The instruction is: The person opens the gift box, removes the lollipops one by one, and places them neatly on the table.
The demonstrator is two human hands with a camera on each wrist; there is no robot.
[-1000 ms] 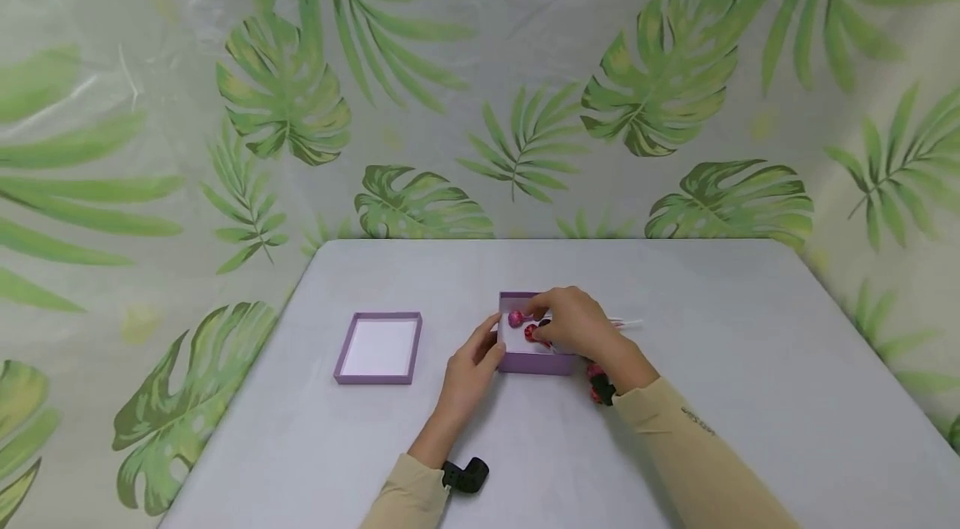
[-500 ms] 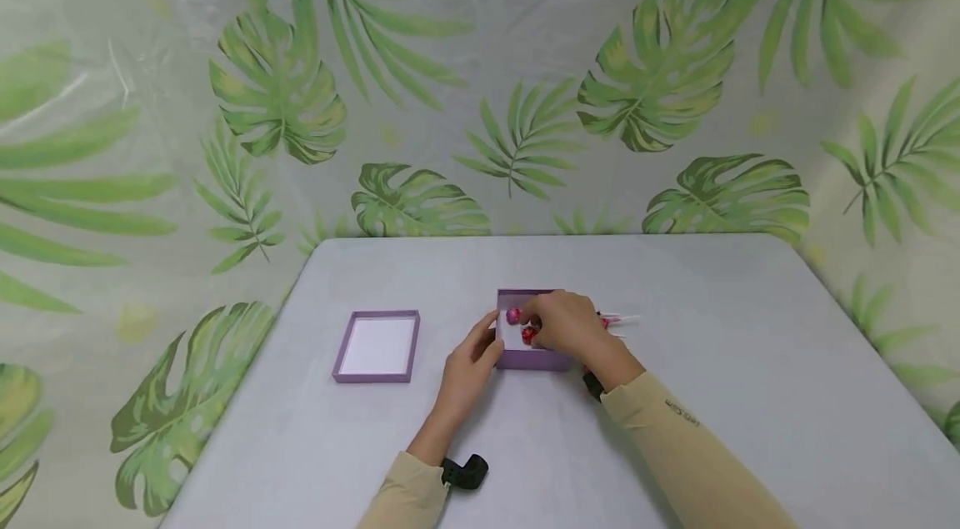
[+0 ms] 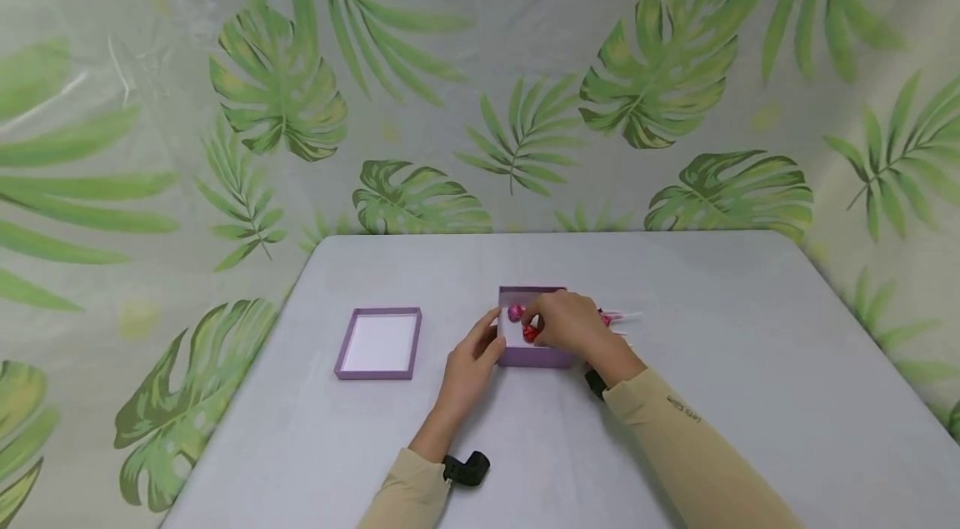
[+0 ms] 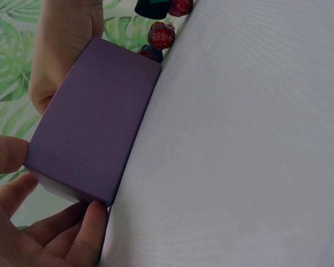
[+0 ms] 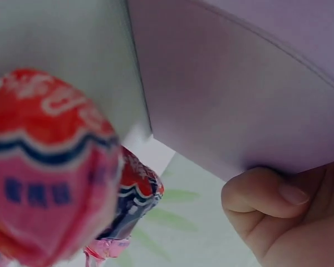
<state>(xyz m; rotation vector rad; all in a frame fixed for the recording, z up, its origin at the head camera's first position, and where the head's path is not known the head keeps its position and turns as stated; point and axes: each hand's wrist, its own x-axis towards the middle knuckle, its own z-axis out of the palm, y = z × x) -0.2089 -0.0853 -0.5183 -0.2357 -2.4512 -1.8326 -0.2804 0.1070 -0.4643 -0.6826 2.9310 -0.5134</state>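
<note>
Inside the purple box (image 3: 534, 357) lie a pink lollipop (image 3: 514, 312) and a red lollipop (image 3: 530, 334). The right hand (image 3: 573, 325) reaches over the box's right side, thumb and forefinger pinching at the red lollipop; its stick is hidden. The left hand (image 3: 467, 375) rests against the box's left side, and in the left wrist view its relaxed fingers (image 4: 89, 236) touch the corners of the purple box (image 4: 94, 122). In the right wrist view, curled fingers of the right hand (image 5: 289, 211) lie against the box wall (image 5: 228, 83).
A shallow purple lid (image 3: 378, 375) with a white inside lies left of the box on the white table (image 3: 712, 346). More lollipops (image 3: 609, 317) lie right of the box, partly behind the right arm; one wrapped lollipop (image 5: 50, 172) looms near the right wrist camera.
Since a second ago the right hand has shifted slightly left over the box and its fingers have drawn closer about the red lollipop. The left hand has kept its place.
</note>
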